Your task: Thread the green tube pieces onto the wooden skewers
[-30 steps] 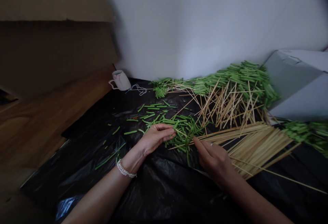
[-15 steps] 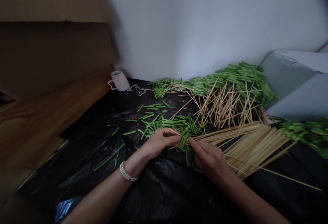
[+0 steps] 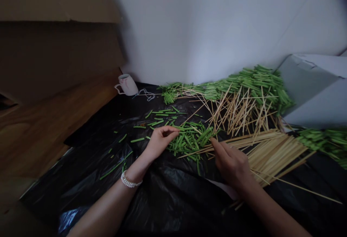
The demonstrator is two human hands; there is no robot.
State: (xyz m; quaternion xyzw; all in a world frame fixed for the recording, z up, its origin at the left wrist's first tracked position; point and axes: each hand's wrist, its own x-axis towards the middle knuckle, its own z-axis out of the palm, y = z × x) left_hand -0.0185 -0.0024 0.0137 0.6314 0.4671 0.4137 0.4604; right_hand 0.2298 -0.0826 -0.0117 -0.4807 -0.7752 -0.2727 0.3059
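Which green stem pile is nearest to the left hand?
The loose pile beside the left hand; the long heap at the back and the stack at the right edge lie farther away.

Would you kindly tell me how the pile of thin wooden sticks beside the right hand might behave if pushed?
The wooden sticks would probably slide and fan apart, since they lie side by side with no tie showing. Each looks fairly stiff, as most lie straight. Each is likely light, and might snap if bent hard, being so thin.
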